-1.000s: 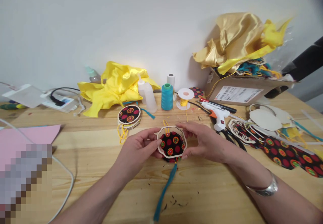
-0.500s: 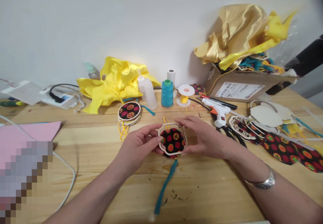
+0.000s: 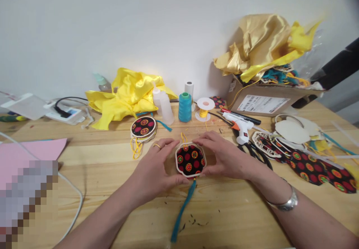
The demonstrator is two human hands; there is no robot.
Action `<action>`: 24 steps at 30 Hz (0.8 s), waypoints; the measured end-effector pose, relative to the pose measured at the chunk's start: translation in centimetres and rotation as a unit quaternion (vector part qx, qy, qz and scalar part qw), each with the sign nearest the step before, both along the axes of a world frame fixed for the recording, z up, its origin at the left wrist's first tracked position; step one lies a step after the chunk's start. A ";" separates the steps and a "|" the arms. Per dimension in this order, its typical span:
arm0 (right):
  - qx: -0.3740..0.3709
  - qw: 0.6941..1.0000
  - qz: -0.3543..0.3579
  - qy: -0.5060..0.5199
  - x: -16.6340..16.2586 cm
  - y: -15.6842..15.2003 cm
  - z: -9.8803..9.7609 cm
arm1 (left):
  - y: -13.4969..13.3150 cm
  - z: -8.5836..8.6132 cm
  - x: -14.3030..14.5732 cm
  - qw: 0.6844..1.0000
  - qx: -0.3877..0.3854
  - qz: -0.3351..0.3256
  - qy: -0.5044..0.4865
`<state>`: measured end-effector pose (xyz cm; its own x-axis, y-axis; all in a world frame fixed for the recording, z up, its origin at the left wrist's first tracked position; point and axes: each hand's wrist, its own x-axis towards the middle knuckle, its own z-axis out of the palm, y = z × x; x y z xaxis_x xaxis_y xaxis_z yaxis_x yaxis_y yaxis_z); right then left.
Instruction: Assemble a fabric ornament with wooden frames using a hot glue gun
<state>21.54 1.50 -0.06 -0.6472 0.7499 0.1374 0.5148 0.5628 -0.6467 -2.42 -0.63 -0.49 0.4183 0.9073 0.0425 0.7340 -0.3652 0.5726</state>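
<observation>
A small wooden-framed ornament [image 3: 190, 159] with black fabric printed in red and yellow circles lies on the wooden table [image 3: 238, 211]. A yellow cord loop sticks out of its top and a teal tassel [image 3: 183, 209] trails from its bottom toward me. My left hand [image 3: 155, 168] cups the ornament's left edge, fingers curled against the frame. My right hand [image 3: 224, 155] presses on its right edge, fingers wrapped over the rim. Both hands hold it flat on the table.
A stack of finished round ornaments [image 3: 143, 127] lies behind my left hand. Behind stand a teal thread cone [image 3: 185, 107], glue bottle [image 3: 165, 108], yellow cord spool [image 3: 205, 108], glue gun [image 3: 240, 125] and yellow satin [image 3: 129, 94]. Cut fabric pieces [image 3: 308, 159] and a cardboard box [image 3: 269, 97] fill the right; pink paper [image 3: 30, 155] lies left.
The ornament went from lifted and tilted toward me to flat on the table. My left hand turned over, its back now up, and both hands closed in on the frame's edges.
</observation>
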 end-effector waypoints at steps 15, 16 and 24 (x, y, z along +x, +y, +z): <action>0.001 0.998 0.009 -0.055 -0.5 -0.1 0.0 | -0.5 -0.5 0.3 0.997 0.042 -0.025 0.057; 0.000 0.998 0.008 -0.058 -0.6 -0.1 0.0 | -0.5 -0.5 0.3 0.997 0.044 -0.025 0.060; 0.005 0.997 0.007 -0.076 -0.7 -0.1 -0.1 | -0.5 -0.4 0.5 0.995 0.054 -0.032 0.076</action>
<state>20.87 1.43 -0.20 -0.6721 0.7391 0.0443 0.5976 0.5768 -0.5570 -1.94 -1.11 -0.92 0.4845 0.8719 0.0706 0.7819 -0.4679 0.4120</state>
